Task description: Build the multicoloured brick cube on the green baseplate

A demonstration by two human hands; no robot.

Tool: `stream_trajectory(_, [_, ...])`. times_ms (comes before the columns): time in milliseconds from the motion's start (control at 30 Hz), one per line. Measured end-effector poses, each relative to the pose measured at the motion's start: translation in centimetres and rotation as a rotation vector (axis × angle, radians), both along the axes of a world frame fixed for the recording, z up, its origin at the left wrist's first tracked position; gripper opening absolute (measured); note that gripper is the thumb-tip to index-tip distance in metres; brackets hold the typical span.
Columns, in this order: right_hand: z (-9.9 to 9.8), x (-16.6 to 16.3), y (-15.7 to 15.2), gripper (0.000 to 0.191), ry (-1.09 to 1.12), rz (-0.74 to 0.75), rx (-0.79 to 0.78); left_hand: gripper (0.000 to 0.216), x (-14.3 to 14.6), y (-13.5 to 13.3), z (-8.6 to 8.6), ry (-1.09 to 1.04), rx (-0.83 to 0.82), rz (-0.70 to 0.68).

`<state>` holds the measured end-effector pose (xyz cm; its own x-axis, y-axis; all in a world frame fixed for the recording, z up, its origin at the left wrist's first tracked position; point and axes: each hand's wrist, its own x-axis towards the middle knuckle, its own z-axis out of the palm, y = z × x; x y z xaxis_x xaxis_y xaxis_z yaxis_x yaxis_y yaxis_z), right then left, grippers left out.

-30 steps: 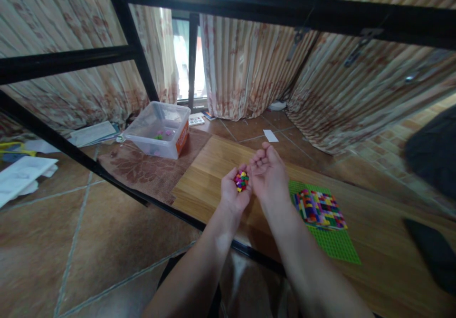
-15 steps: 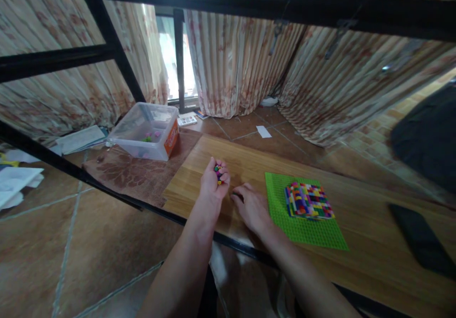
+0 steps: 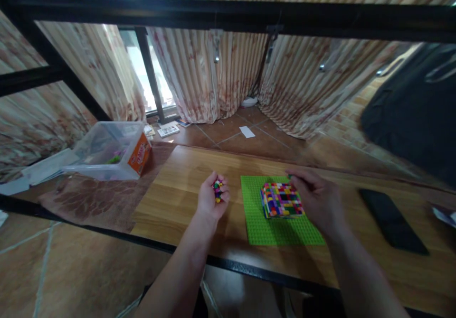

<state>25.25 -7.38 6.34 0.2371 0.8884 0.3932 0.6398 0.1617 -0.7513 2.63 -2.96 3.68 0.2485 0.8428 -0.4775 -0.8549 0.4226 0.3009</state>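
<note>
My left hand (image 3: pixel 213 199) is cupped shut around a small heap of coloured bricks (image 3: pixel 217 190), above the wooden table (image 3: pixel 185 185). To its right lies a green baseplate (image 3: pixel 258 218) bearing a multicoloured brick block (image 3: pixel 282 199). My right hand (image 3: pixel 315 197) hovers at the block's right side, fingers pinched together over its far right corner. A small green piece seems to show at the fingertips, but it is blurred.
A clear plastic bin (image 3: pixel 110 151) with a few bricks sits on a brown mat at the left. A black phone (image 3: pixel 392 220) lies at the table's right. Black frame bars cross overhead. Curtains hang behind, and a dark cloth (image 3: pixel 416 109) hangs at the right.
My right hand moved from beside the left hand, across the baseplate, to the block's right corner. The view swung right. My left hand kept its bricks.
</note>
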Motion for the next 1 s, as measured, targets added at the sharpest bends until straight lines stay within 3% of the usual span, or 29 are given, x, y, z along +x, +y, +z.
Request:
stream_trajectory(133, [-1.3, 3.7, 0.9, 0.028, 0.054, -0.028, -0.034, 0.029, 2.5, 0.0, -0.4, 0.037, -0.006, -0.063])
stream_trajectory(300, [-2.8, 4.6, 1.2, 0.021, 0.119, 0.094, -0.112, 0.032, 6.1, 0.2, -1.1, 0.185, -0.017, -0.114])
stream_trajectory(500, [-3.1, 5.7, 1.0, 0.016, 0.015, 0.158, -0.026, 0.03, 9.6, 0.2, -1.9, 0.47, 0.11, -0.134])
stream_trajectory(833, [-3.9, 5.1, 0.8, 0.018, 0.033, 0.133, -0.103, 0.038, 9.8, 0.6, -2.3, 0.648, 0.213, -0.189])
stream_trajectory(1000, [-3.8, 4.9, 0.6, 0.016, 0.036, 0.183, -0.051, 0.042, 10.1, 0.6, -2.5, 0.659, 0.239, -0.216])
